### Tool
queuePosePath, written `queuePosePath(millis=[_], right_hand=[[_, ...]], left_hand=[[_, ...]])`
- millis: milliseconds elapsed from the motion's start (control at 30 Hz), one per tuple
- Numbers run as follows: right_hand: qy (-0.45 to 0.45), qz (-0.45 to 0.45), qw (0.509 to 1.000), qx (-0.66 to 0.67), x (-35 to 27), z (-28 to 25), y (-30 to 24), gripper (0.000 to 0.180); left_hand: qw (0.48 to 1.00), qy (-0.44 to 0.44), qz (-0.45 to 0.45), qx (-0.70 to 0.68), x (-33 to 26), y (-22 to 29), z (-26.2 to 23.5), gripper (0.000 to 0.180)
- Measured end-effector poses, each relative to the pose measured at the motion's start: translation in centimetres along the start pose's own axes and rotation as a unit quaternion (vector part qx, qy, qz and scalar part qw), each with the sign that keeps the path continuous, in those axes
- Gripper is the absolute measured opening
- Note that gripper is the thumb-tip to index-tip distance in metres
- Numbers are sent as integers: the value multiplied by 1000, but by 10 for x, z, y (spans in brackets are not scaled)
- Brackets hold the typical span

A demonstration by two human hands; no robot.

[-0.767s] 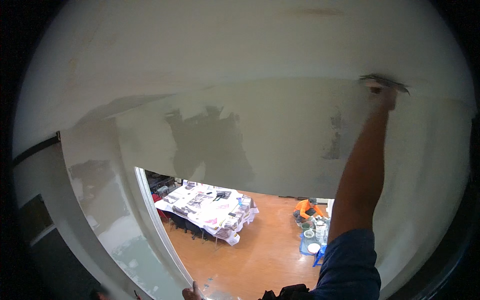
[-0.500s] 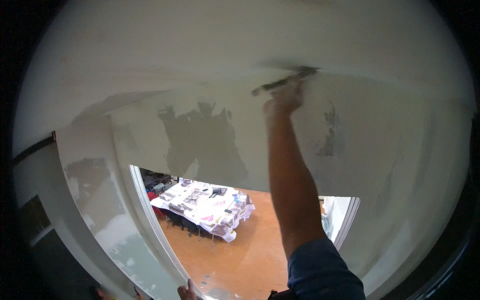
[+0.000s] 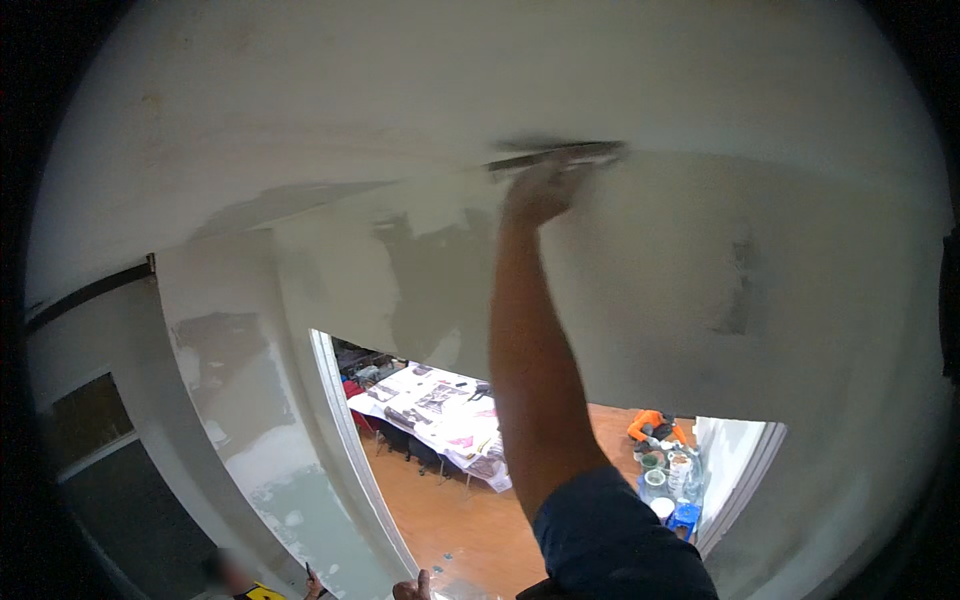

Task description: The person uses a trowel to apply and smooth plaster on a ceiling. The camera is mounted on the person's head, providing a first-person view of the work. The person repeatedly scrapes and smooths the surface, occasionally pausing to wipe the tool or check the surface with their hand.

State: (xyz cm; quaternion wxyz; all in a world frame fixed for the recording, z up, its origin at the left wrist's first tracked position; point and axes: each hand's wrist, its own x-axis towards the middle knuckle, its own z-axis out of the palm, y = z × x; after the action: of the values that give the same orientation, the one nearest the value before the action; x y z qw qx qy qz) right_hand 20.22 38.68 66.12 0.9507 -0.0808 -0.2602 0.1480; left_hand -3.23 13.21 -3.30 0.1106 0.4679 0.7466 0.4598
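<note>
My right hand point(image 3: 548, 190) is raised high with the fingers wrapped round a flat trowel point(image 3: 515, 160). Seen nearly edge-on, the trowel's long dark blade lies along the corner where the ceiling point(image 3: 400, 80) meets the wall point(image 3: 640, 270); its handle is mostly hidden by my hand. Grey patches of filler point(image 3: 440, 270) show on the wall left of my forearm. At the lower edge, by the opening's left frame, my left hand point(image 3: 412, 587) is only partly in view. Its fingers look curled and the thumb points up; what they hold is cut off.
Below the wall is an opening with a pale frame point(image 3: 365, 455). Through it stand a paper-covered table point(image 3: 435, 410), a crouching person in orange point(image 3: 655, 425) and several containers point(image 3: 657, 480). Another person in dark and yellow point(image 3: 262, 590) is at the lower left.
My right hand and the trowel have slid left along the ceiling corner, and the blade lies flatter. The view has shifted left, and the crouching person and containers have come into sight.
</note>
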Motion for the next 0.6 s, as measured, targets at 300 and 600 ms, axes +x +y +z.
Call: queuePosePath(millis=[300, 600], right_hand=[[7, -172, 981, 89, 63, -59, -43, 57], [119, -94, 982, 113, 31, 16, 6, 61]], left_hand=[[996, 8, -48, -80, -8, -60, 6, 57], [999, 11, 37, 18, -13, 19, 2, 72]])
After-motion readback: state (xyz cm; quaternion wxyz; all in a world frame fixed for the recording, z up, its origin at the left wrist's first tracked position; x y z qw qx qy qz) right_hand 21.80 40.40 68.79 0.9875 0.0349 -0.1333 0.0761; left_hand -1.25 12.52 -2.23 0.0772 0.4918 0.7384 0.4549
